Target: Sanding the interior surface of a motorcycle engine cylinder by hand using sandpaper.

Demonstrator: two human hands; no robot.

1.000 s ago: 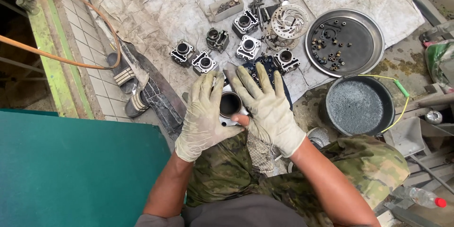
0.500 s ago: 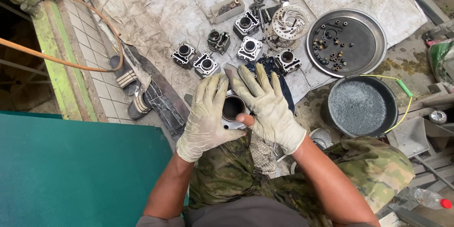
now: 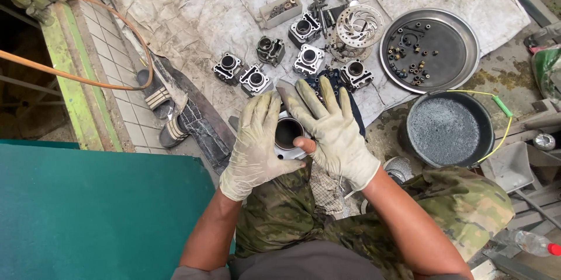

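Cylinder (image 3: 288, 135) over lap, cradled between gloved left hand (image 3: 255, 143) and right hand (image 3: 330, 131); fingers spread flat, bare right thumb at bore rim. Loose hold risks slip, drop onto cylinders (image 3: 255, 80) below; torn glove exposes thumb.

— What is everything lying on?

— A crumpled grey cloth (image 3: 193, 17) spread over the ground. Several engine cylinders (image 3: 255, 80) lie on it, a brake disc (image 3: 360, 25), a small tray of bolts (image 3: 281, 10).

— And off to the side?

— A round metal pan (image 3: 456, 35) with small parts, a black bucket (image 3: 449, 131) on bare concrete, sandals (image 3: 159, 98) on the tiles.
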